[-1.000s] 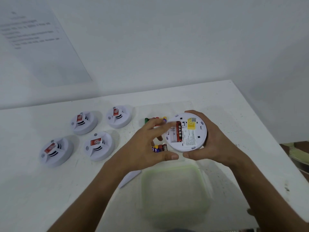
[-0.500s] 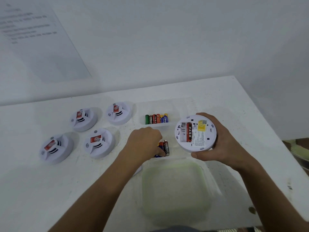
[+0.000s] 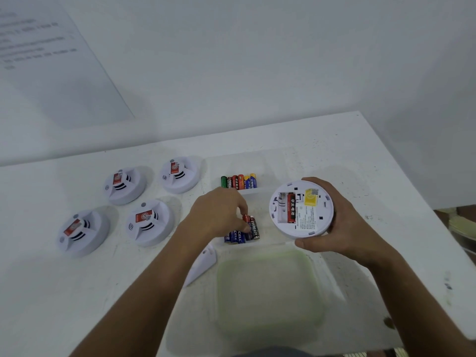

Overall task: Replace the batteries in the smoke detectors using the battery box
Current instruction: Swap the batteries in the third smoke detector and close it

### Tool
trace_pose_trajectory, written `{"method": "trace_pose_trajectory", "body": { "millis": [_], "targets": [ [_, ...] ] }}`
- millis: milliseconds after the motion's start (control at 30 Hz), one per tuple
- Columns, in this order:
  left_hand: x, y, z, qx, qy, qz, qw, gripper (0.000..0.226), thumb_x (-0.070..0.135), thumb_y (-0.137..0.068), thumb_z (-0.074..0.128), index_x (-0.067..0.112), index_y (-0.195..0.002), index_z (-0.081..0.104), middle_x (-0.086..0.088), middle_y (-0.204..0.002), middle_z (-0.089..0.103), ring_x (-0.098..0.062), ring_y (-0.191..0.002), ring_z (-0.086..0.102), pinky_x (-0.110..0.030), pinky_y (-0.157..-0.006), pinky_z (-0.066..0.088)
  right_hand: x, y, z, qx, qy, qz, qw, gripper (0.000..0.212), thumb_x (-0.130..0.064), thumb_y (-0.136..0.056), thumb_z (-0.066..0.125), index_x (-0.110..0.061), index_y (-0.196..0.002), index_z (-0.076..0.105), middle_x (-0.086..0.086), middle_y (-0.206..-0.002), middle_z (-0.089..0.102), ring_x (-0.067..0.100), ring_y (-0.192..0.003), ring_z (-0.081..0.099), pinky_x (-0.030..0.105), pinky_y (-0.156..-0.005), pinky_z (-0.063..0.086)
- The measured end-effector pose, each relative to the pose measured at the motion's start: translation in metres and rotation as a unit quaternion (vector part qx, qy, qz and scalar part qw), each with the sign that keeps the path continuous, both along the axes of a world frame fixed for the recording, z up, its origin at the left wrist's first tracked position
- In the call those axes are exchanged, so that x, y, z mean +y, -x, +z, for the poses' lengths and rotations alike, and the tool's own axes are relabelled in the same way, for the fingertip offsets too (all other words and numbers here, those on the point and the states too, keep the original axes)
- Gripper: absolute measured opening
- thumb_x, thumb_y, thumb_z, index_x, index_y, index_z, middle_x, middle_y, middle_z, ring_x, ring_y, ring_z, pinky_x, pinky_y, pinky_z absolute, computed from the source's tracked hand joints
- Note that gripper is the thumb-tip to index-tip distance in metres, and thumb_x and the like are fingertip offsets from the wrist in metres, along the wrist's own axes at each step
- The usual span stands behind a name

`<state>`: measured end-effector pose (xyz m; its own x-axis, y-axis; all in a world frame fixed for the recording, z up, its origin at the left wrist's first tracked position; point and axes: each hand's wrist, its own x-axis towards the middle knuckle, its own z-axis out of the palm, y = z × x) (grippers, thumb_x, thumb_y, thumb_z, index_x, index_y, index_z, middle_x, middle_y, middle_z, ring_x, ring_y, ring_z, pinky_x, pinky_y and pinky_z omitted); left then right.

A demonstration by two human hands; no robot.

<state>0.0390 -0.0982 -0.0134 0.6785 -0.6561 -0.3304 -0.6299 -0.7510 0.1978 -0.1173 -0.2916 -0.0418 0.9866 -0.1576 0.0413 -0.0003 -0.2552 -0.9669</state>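
Observation:
My right hand (image 3: 343, 228) holds a white smoke detector (image 3: 313, 220) with its back up. Its battery bay is open, with one red-and-black battery (image 3: 291, 207) in it and an empty slot beside that. My left hand (image 3: 215, 215) reaches into the clear battery box (image 3: 260, 161). Its thumb and forefinger pinch a red battery (image 3: 246, 219) at the near row of batteries (image 3: 235, 237). A far row of batteries (image 3: 238, 182) in several colours lies at the box's back.
Several more smoke detectors sit face up on the left of the white table, one (image 3: 149, 222) close to my left wrist. A white cover piece (image 3: 203, 264) lies under my left forearm. The green-rimmed lid (image 3: 268, 289) lies in front of the box.
My left hand left the detector's battery bay and dropped to the near row of batteries in the box. My right hand drew the detector a little to the right.

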Motion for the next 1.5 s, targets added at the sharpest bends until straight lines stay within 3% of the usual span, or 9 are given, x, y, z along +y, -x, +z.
{"method": "trace_pose_trajectory", "body": {
  "millis": [200,433,633,767,933,1033,1133,1333,1500],
  "targets": [
    [0.016,0.016,0.017,0.063,0.206,0.091,0.972,0.004,0.024,-0.079,0.072,0.025,-0.078,0.068,0.013,-0.083,0.072,0.002,-0.056,0.061,-0.018,-0.060,0.048,0.003,-0.003,0.003,-0.007,0.000,0.006,1.000,0.096,-0.010,-0.054,0.088,-0.027,-0.137,0.043,-0.016,-0.123,0.060,0.006,-0.119,0.056,0.016,-0.089,0.052],
    [0.020,0.056,0.043,0.005,0.468,0.131,0.874,0.021,0.017,-0.081,0.075,0.029,-0.098,0.073,0.025,-0.074,0.066,-0.003,-0.056,0.060,-0.006,-0.056,0.040,0.012,-0.011,0.007,-0.021,0.010,0.021,0.999,0.096,-0.009,-0.053,0.088,-0.020,-0.137,0.042,-0.019,-0.121,0.059,0.003,-0.117,0.057,0.013,-0.087,0.050],
    [0.023,0.066,0.020,-0.100,0.463,0.033,0.880,0.012,0.015,-0.080,0.077,0.016,-0.092,0.076,0.012,-0.089,0.071,0.010,-0.063,0.054,-0.001,-0.061,0.039,0.019,-0.016,0.012,-0.040,0.010,0.028,0.999,0.095,-0.003,-0.052,0.087,-0.020,-0.134,0.043,-0.019,-0.118,0.061,0.000,-0.113,0.059,0.011,-0.085,0.050],
    [0.027,0.068,0.003,-0.130,0.459,-0.016,0.879,0.022,0.029,-0.084,0.068,0.011,-0.094,0.077,0.001,-0.098,0.071,-0.003,-0.081,0.064,-0.020,-0.071,0.055,0.024,-0.019,0.014,-0.043,0.007,0.027,0.999,0.094,-0.004,-0.052,0.087,-0.023,-0.133,0.043,-0.020,-0.118,0.061,0.001,-0.113,0.059,0.012,-0.085,0.050],
    [0.031,0.068,0.010,-0.008,0.494,0.088,0.865,0.018,0.022,-0.079,0.077,0.025,-0.096,0.076,0.008,-0.107,0.062,-0.002,-0.079,0.060,-0.007,-0.065,0.044,0.030,-0.022,0.019,-0.046,-0.007,0.036,0.998,0.091,-0.001,-0.054,0.087,-0.023,-0.132,0.044,-0.019,-0.117,0.062,0.002,-0.113,0.060,0.014,-0.084,0.052],
    [0.036,0.066,0.025,0.124,0.468,0.176,0.857,0.052,0.027,-0.074,0.082,0.048,-0.114,0.057,0.018,-0.114,0.060,-0.002,-0.087,0.065,-0.016,-0.069,0.054,0.032,-0.023,0.021,-0.045,-0.014,0.050,0.998,0.093,-0.003,-0.055,0.087,-0.021,-0.135,0.043,-0.016,-0.121,0.060,0.005,-0.116,0.058,0.016,-0.083,0.053],
    [0.040,0.062,0.037,0.265,0.477,0.210,0.812,0.069,0.020,-0.071,0.084,0.043,-0.125,0.048,0.007,-0.106,0.071,-0.012,-0.085,0.072,-0.021,-0.067,0.058,0.034,-0.024,0.024,-0.044,-0.019,0.064,0.997,0.093,-0.002,-0.055,0.087,-0.021,-0.135,0.043,-0.015,-0.122,0.060,0.008,-0.118,0.058,0.017,-0.083,0.054],
    [0.046,0.060,0.037,0.288,0.483,0.241,0.791,0.065,0.009,-0.070,0.083,0.041,-0.118,0.053,-0.008,-0.089,0.072,-0.019,-0.077,0.072,-0.023,-0.060,0.056,0.042,-0.028,0.024,-0.052,-0.014,0.086,0.995,0.095,0.000,-0.056,0.087,-0.019,-0.137,0.042,-0.010,-0.127,0.059,0.015,-0.122,0.057,0.021,-0.088,0.053],
    [0.050,0.063,0.030,0.262,0.494,0.259,0.787,0.055,0.009,-0.079,0.076,0.035,-0.120,0.050,-0.006,-0.082,0.070,-0.003,-0.060,0.064,-0.012,-0.049,0.045,0.048,-0.034,0.021,-0.054,-0.012,0.106,0.993,0.096,0.007,-0.055,0.088,-0.016,-0.137,0.042,-0.007,-0.128,0.059,0.016,-0.122,0.057,0.021,-0.089,0.053]
  ]
}}
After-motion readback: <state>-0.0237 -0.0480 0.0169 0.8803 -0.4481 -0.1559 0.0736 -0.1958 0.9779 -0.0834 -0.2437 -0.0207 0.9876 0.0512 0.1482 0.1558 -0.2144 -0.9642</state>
